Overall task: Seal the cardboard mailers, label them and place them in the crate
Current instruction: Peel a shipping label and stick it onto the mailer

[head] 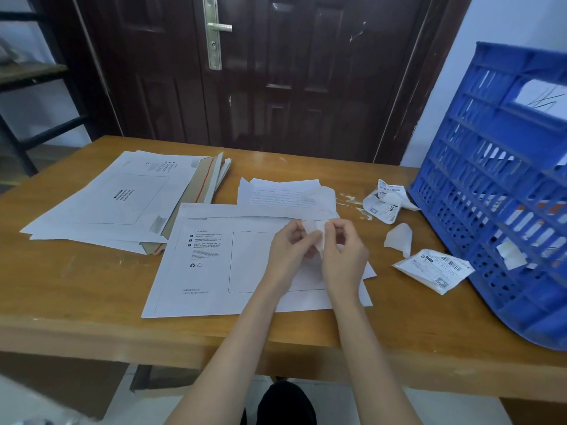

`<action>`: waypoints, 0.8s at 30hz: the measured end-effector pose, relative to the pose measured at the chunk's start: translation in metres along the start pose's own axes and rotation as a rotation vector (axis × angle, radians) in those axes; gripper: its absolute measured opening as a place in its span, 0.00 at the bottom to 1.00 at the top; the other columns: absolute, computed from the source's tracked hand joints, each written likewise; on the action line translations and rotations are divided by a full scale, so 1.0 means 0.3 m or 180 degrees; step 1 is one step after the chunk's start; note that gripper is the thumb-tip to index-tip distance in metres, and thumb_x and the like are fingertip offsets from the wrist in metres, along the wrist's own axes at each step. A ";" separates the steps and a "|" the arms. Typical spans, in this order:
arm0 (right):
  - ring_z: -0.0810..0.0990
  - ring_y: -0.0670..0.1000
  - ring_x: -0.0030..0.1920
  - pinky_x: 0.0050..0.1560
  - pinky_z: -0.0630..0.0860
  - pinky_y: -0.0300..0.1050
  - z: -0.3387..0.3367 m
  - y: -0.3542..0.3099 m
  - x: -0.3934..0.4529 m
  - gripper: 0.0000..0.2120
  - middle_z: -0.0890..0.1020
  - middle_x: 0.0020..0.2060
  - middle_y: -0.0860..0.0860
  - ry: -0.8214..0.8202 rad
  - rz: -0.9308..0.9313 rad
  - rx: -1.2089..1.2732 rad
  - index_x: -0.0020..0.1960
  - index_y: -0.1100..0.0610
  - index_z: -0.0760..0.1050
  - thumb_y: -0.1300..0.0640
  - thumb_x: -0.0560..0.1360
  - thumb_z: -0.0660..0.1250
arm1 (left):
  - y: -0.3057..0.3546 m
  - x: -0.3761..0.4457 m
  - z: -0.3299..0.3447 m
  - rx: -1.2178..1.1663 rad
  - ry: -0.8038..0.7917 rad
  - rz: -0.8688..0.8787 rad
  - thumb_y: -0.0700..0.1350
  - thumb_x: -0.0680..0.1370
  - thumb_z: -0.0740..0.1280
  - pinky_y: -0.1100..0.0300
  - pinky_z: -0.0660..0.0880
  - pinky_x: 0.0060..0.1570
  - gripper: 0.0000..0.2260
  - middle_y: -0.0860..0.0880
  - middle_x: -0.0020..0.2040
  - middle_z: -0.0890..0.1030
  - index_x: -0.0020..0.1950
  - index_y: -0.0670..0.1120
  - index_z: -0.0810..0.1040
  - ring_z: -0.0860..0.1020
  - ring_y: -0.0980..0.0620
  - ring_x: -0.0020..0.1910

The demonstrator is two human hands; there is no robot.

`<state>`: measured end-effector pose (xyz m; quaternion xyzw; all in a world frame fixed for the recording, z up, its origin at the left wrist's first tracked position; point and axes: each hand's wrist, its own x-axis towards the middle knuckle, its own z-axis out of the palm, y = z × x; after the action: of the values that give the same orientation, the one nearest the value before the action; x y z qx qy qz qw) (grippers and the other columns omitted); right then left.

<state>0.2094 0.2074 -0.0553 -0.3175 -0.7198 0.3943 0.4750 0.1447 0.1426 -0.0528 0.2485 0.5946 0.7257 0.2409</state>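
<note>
Both hands meet over the right half of the front mailer. Left hand (290, 240) and right hand (340, 240) each pinch a small white label (317, 230) between thumb and fingertips, holding it just above the mailer's surface. Likely peeling the backing off, which would explain the two-handed pinch at opposite edges; cannot tell whether the backing has parted.

Front mailer (214, 271) lies flat, printed face up, near the table's front edge, its outlined address box directly under the hands. Placement suits sticking the label straight down.

Behind it: loose printed sheet (282, 194), partly overlapping the mailer's top edge. To the left: stack of mailers (122, 197), fanned, one showing a brown flap with a red strip, so probably still unsealed.

To the right: crumpled label scraps (385, 204), a white backing piece (399, 237), another printed label (435, 269), all near the crate and within reach.

Blue crate (491, 194) stands at the right edge of the table (76, 286), holding white pieces seen through its slots.
</note>
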 end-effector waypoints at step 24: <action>0.72 0.49 0.34 0.39 0.69 0.47 -0.005 -0.008 0.003 0.14 0.74 0.28 0.50 -0.1094 0.0307 0.0086 0.32 0.57 0.69 0.56 0.76 0.66 | -0.012 0.012 0.007 0.0120 0.0533 0.0100 0.48 0.82 0.60 0.63 0.73 0.36 0.08 0.51 0.34 0.75 0.48 0.43 0.71 0.74 0.56 0.34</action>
<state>0.2103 0.2073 -0.0526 -0.2731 -0.7690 0.4747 0.3298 0.1436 0.1472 -0.0556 0.2008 0.6223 0.7362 0.1743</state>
